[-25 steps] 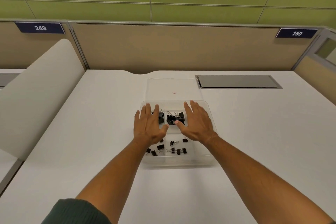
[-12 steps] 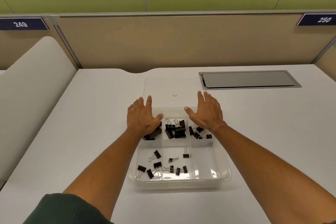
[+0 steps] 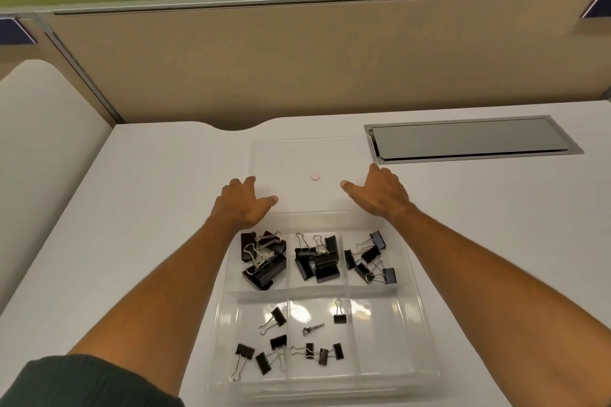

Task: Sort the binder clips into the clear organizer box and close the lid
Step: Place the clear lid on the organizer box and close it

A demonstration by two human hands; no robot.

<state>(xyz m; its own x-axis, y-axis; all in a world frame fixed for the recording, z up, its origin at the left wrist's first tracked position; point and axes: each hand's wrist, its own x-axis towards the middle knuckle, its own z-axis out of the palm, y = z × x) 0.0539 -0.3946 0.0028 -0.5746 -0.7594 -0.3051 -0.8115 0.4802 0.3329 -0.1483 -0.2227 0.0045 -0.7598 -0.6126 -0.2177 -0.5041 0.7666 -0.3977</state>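
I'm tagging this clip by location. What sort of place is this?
Most likely an open-plan office workstation. A white desk backs onto a tan cubicle partition, a grey cable-access flap is set into the desktop, and dark blue placards sit on the partition's top corners, probably seat numbers.

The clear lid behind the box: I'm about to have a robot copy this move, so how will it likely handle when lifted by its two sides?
The clear lid looks thin and flat, so probably light and somewhat flexible. Its smooth plastic may be slippery. The left hand and right hand sit at opposite edges, suggesting a two-sided grip.
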